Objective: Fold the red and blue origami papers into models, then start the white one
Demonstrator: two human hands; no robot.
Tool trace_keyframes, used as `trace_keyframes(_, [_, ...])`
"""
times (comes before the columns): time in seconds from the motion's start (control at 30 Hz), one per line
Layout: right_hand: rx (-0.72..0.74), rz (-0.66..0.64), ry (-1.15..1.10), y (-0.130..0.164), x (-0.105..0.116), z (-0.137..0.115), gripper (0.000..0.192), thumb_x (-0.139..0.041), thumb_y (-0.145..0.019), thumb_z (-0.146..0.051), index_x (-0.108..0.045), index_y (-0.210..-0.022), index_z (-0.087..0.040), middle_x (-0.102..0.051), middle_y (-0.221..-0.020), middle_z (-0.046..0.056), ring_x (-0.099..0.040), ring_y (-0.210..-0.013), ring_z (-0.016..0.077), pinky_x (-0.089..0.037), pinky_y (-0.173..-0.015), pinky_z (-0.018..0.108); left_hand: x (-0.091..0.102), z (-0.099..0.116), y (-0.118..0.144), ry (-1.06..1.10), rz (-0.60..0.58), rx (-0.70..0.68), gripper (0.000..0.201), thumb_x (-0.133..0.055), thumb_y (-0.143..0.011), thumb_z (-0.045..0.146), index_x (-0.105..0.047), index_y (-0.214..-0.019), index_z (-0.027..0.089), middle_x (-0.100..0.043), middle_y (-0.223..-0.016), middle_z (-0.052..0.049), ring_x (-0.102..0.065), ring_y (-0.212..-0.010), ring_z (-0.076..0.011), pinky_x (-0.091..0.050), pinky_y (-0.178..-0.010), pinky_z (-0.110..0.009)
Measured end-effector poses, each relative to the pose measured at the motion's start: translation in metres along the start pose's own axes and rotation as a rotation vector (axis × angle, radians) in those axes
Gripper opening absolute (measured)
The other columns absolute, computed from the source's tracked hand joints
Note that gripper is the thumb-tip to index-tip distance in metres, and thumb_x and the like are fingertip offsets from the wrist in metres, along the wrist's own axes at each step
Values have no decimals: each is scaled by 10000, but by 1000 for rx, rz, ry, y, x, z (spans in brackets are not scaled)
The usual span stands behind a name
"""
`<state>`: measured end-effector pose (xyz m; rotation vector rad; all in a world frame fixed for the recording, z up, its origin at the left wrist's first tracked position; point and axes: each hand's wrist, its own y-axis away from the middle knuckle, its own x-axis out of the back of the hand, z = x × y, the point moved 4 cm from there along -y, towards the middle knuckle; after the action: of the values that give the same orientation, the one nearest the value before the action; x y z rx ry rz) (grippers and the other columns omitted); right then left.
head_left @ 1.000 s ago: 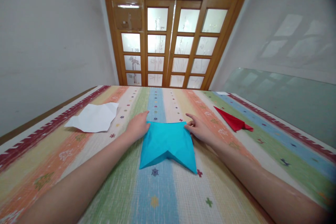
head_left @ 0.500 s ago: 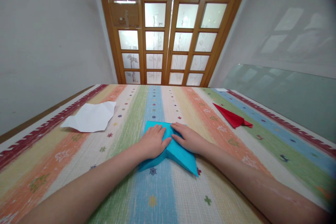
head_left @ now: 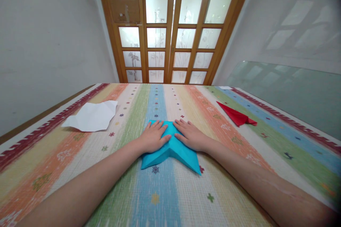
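A folded sheet of blue paper [head_left: 170, 146] lies on the striped tablecloth in front of me. Its far edge runs nearly straight, and its near side spreads into two pointed flaps with a notch between them. My left hand [head_left: 155, 136] rests flat on the left half of the paper, fingers spread. On the right half lies my right hand [head_left: 190, 136], also flat with its fingers apart. Both thumbs point in toward the middle of the sheet, with a small gap between them. The hands cover parts of the paper's outer edges.
A crumpled-edged white paper [head_left: 93, 116] lies to the left. On the right is a folded red paper [head_left: 237, 115] with a long point. The striped tablecloth [head_left: 154, 198] covers the table. Wooden doors with glass panes [head_left: 170, 35] stand beyond, and a pale glass panel [head_left: 287, 92] leans at right.
My left fingers have spread and lie more toward the paper's left corner. My right hand has shifted slightly outward on the sheet. The camera view has tilted a little.
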<state>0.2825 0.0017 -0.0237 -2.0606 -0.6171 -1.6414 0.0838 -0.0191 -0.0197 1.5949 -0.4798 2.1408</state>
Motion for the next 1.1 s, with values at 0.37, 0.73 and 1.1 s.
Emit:
trace_keyframes(0.37, [-120, -43, 53, 0, 5, 17, 688, -236, -981, -671, -288, -1563, -307, -184, -1635, 121, -168, -1494, 387, -157, -1152, 668, 6, -23, -1, -66, -16, 17, 826, -315, -915, 749, -265, -1564, 241, -168, -1640, -135, -129, -1510, -359, -79, -1186, -579])
trace_keyframes(0.73, [-139, -29, 85, 1, 6, 18, 661, -258, -985, -659, -289, -1560, -332, -172, -1644, 102, -173, -1494, 382, -167, -1159, 647, 9, 25, 8, 79, -36, -185, 588, -263, -1023, 549, -402, -1500, 235, -355, -1581, -111, -265, -1482, -286, -166, -1203, -519])
trace_keyframes(1.1, [-144, -37, 108, 1, 10, 36, 636, -249, -993, -636, -275, -1562, -351, -163, -1651, 73, -175, -1496, 378, -179, -1159, 638, 5, 37, 18, -61, -131, -247, 873, -383, -890, 761, -223, -1571, 239, -149, -1643, -138, -86, -1518, -347, -59, -1201, -597])
